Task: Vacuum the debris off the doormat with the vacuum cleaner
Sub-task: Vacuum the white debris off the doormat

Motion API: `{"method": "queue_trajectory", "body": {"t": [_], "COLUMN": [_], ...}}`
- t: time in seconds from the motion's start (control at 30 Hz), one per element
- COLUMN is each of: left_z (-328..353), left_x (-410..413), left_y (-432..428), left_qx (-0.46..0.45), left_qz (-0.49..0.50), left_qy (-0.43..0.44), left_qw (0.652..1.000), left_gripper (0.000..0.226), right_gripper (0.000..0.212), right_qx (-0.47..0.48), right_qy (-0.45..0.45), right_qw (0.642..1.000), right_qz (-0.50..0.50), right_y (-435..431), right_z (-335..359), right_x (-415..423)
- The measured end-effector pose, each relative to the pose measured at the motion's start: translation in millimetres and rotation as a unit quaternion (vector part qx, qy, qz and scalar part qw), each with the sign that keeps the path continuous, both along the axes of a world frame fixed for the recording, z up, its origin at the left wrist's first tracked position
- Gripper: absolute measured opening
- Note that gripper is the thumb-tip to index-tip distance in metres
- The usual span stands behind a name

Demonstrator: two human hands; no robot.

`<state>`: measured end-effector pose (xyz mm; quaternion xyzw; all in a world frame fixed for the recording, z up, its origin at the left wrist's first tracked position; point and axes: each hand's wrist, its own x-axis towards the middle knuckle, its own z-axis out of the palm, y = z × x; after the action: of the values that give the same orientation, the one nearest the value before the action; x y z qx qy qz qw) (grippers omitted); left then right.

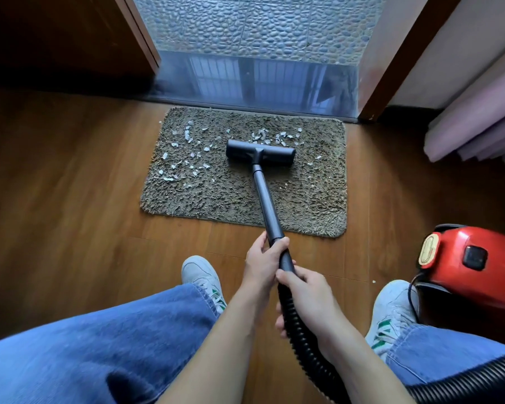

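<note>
You're in a home, at an inner doorway. The wood-plank floor meets a dark polished threshold, with pebble-pattern tiles beyond. A shaggy doormat lies along that threshold. A brown wooden door frame stands to the right with pink folded fabric beside it, and a red household vacuum cleaner sits at the floor's right edge.

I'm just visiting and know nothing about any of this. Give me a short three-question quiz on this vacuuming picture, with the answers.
1. True or false: the vacuum floor head rests on the doormat.
2. The left hand and right hand both grip the wand. Which is nearer the floor head? A) left B) right
3. Fill in: the vacuum canister on the floor is ___ in colour.
Key: 1 true; 2 A; 3 red.
</note>
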<state>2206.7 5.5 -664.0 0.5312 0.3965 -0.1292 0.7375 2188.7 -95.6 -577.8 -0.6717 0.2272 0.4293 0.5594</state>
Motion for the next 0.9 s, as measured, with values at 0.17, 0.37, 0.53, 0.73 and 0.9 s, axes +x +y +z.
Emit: {"method": "queue_trajectory", "body": {"t": [0.17,0.37,0.53,0.73,0.9], "left_z": [-6,0,5,7,3], "left_x": [-3,-10,-21,-39,-40], "left_y": [3,0,-6,-21,-29], "left_qx": [0.000,0.046,0.068,0.043,0.031], "left_qz": [-0.007,-0.053,-0.097,-0.118,-0.119], "left_qy": [0.014,0.026,0.059,0.078,0.084], "left_qw": [1.000,0.997,0.991,0.989,0.989], "left_gripper": [0.034,0.020,0.021,0.017,0.023], "right_gripper": [0.018,0.013,0.015,0.019,0.025], "right_qx": [-0.003,-0.023,-0.035,-0.102,-0.104], "right_qy": [0.003,0.028,0.048,0.049,0.058], "right_qw": [1.000,0.999,0.998,0.994,0.993], "right_qz": [0.005,0.023,0.030,0.011,-0.023], "right_y": [-1,-9,-20,-20,-21], "right_z": [-3,16,31,38,36], "right_x": [-2,-21,-51,-96,-101]}}
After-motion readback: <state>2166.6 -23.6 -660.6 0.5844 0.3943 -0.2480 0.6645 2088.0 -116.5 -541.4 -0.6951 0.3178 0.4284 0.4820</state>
